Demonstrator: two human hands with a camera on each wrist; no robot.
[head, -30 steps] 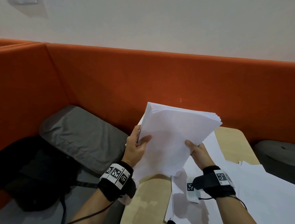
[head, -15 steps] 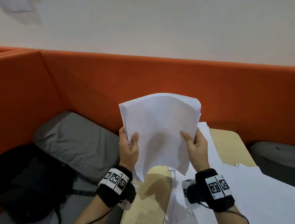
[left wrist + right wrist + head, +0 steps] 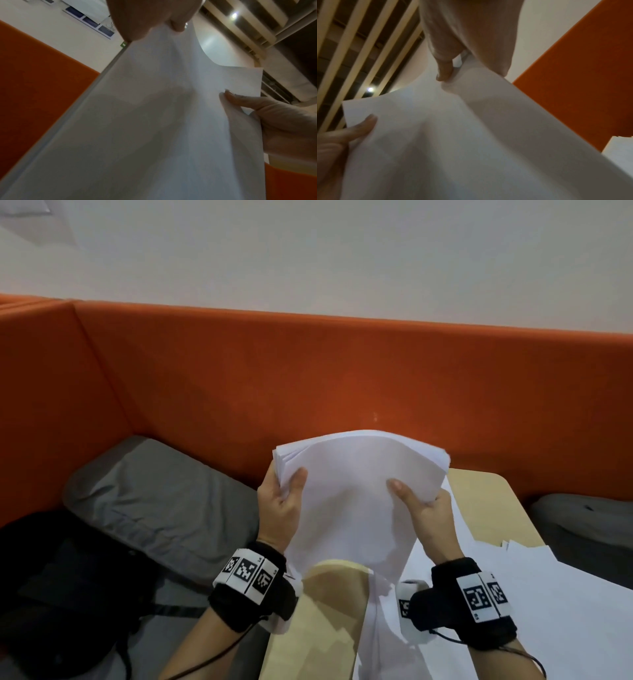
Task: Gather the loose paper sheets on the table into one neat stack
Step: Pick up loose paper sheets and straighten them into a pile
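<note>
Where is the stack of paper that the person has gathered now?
In the head view the paper stack is centre, held upright above the table between left hand and right hand.

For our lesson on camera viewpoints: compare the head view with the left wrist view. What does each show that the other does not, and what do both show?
Only the head view shows the wooden table, the loose sheets lying on it, the grey cushion, the black bag and both wristbands.

Only the left wrist view shows the slatted ceiling with its lamp, and the pile's aligned left edge from below.

Both show the paper stack held upright, the left hand pinching one side, the right hand pinching the other, and the orange partition.
</note>
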